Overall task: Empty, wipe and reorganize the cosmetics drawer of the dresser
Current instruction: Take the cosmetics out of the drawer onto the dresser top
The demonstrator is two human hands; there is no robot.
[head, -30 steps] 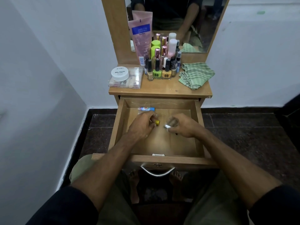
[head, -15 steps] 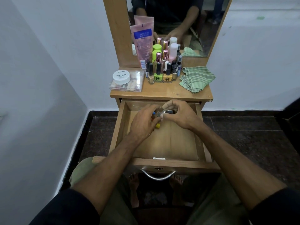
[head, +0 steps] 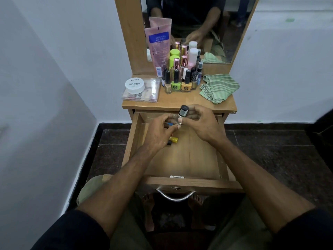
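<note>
Room: we sit at a small dresser in a white corner.
Drawer (head: 180, 159): nearly bare.
Left hand (head: 158, 134): fingers now pinch the yellow bottle (head: 173, 139), lifted.
Right hand (head: 201, 123): we raise a black-capped bottle (head: 182, 112) towards the crowded worktop (head: 180, 102).

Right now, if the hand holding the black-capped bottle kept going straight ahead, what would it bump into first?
Probably the row of nail polish bottles on the dresser top. The right hand points towards them, though depth is hard to judge.

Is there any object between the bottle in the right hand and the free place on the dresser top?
Nothing visible blocks it. The right hand holds the black-capped bottle just before the dresser top, whose front strip between the clear box and green cloth is bare.
</note>
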